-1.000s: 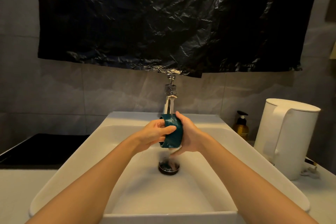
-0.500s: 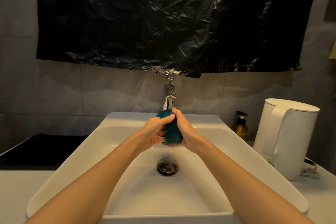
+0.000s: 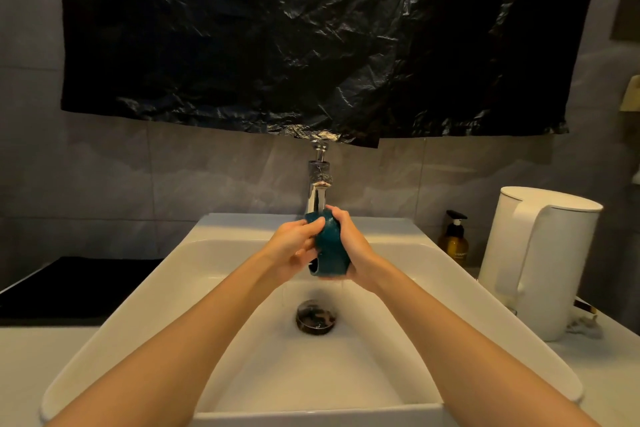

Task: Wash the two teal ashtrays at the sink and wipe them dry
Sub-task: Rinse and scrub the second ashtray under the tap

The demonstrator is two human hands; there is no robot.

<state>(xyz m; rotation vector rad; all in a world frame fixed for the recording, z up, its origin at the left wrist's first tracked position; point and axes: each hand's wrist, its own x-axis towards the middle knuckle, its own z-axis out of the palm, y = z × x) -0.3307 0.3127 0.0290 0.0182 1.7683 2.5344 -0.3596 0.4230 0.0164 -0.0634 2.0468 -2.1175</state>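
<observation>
Under the chrome faucet [image 3: 317, 191], above the glossy white sink [image 3: 138, 305], 1 matte teal ashtray [image 3: 330, 253] stands on edge, its long axis running 12 to 6 o'clock. At 9 o'clock the left hand [image 3: 294, 248] curls its thumb and fingers over the ashtray's rim; at 3 o'clock the right hand [image 3: 353, 250] grips its back. The palms hide its hollow face.
</observation>
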